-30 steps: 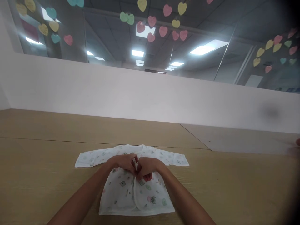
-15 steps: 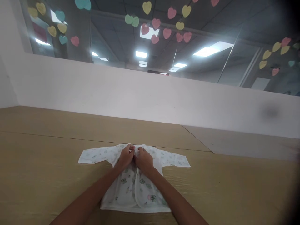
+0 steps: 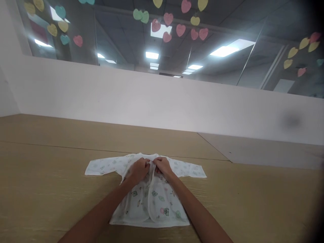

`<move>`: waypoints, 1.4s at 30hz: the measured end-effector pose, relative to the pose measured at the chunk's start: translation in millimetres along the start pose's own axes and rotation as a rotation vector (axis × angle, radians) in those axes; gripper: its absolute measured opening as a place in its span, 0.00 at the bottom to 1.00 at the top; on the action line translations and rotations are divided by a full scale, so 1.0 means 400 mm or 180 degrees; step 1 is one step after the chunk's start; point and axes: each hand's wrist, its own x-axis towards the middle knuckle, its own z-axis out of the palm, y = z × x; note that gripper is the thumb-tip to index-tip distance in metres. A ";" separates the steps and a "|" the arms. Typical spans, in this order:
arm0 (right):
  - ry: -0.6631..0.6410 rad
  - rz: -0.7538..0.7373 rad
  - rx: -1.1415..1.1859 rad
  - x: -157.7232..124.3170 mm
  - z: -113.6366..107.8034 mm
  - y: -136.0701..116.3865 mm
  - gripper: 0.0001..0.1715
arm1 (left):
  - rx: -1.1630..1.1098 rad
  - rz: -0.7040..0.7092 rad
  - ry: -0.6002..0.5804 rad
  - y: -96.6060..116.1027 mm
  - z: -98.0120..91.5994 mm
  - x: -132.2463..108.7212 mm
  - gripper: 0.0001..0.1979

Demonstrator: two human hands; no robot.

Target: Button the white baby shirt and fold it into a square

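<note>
Okay, I've got the left hand (image 3: 136, 171) and right hand (image 3: 162, 166) with fingers (image 3: 159, 162) pinched shut on the collar (image 3: 151, 158) of the baby shirt (image 3: 157, 202) (tiny animal prints).

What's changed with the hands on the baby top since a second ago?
The left hand and right hand have moved up the white printed baby top from its chest to the collar, now slightly further apart, either side of the front opening. The sleeves stayed spread flat on the wooden table.

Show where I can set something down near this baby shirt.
Bare tabletop lies left and right of the baby shirt, below its left sleeve and right sleeve. The collar is crowded: the left hand and right hand are on the shirt's front.
</note>
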 end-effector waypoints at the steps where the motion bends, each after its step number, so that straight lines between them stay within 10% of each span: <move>1: -0.0076 -0.0001 0.0075 0.001 0.001 0.001 0.09 | 0.0000 -0.0002 0.0020 0.001 -0.001 -0.001 0.16; 42: -0.0396 -0.0408 0.0050 -0.011 -0.006 -0.002 0.07 | -0.1126 0.0060 0.0201 -0.019 -0.008 0.013 0.08</move>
